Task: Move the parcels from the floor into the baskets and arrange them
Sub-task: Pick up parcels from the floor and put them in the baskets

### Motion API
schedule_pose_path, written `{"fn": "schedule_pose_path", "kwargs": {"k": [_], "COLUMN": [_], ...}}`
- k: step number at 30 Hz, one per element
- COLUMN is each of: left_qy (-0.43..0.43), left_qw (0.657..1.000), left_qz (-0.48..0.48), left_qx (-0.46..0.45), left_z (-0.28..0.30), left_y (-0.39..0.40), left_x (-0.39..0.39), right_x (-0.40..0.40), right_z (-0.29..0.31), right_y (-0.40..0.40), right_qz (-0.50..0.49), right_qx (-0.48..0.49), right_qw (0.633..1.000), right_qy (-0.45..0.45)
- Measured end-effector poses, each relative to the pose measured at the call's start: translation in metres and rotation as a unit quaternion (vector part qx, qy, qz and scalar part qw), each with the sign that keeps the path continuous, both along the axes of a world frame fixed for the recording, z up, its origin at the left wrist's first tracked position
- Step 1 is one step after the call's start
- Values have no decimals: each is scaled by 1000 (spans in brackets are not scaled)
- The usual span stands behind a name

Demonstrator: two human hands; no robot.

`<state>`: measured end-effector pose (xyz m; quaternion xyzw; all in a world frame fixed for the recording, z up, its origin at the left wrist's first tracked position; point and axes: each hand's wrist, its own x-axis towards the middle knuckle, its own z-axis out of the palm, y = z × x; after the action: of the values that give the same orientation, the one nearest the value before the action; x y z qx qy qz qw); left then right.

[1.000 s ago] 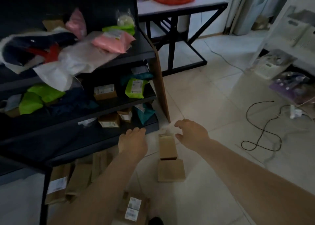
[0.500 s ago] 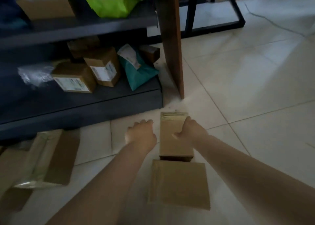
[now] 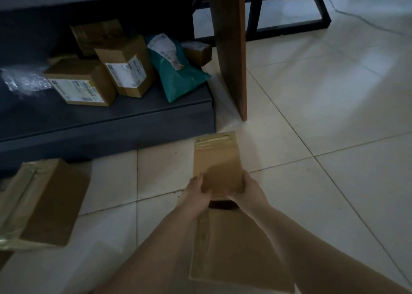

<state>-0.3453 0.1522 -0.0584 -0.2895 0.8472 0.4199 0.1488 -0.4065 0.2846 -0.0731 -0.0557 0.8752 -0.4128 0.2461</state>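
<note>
Nearest, a flat brown box (image 3: 240, 249) lies on the floor (image 3: 334, 137) by the bottom edge of view. Just past it, L hand (image 3: 197, 194) & R hand (image 3: 248, 191) grip a long box (image 3: 217, 160) from both sides, fingers curled round its near end; its far end points at the shelf. Another box (image 3: 44, 202) sits on the floor at left. Farther, on the bottom shelf (image 3: 133, 113), 2 labeled boxes (image 3: 104, 75) & a green bag (image 3: 178, 77) near its right end, by a wood panel (image 3: 231, 48).

Wooden panel (image 3: 231, 48) (upright) on tiled floor (image 3: 323, 115)
</note>
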Motion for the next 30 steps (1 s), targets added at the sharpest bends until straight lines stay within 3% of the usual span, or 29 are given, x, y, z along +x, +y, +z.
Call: {"fn": "schedule_pose_path", "kwargs": {"k": [2,5,7,10,12,14,18,20,23,25,30], "left_qy": [-4,22,59,98,108,126,127,94,85,94,120], "left_qw": [999,980,968,961,962,958,944,949,944,937,953], "left_qz": [51,181,221,226,223,231,275,286,312,328,273], "left_qx": [15,78,106,126,117,116,133,96,68,74,57], "left_z": [-3,-1,0,-5,-11,-17,-28,-36,-37,-34,-28], "left_y": [-15,-36,-45,-50,-51,-50,-51,-53,-56,-60,-59], "left_x": [3,5,7,19,25,24,16,19,28,34,46], "right_x": [1,3,7,9,6,3,7,10,25,37,36], "right_z": [4,12,14,7,3,0,7,10,1,-6,-2], "right_y": [-16,-44,-59,-70,-69,-68,-69,-74,-88,-93,-92], "right_qz": [79,244,303,213,81,45,100,176,313,342,370], "right_qx": [23,109,86,26,8,11,-20,36,157,177,133], "right_qw": [995,955,933,960,993,999,985,963,909,888,889], "right_qy": [63,127,174,179,83,23,138,203,226,252,234]}}
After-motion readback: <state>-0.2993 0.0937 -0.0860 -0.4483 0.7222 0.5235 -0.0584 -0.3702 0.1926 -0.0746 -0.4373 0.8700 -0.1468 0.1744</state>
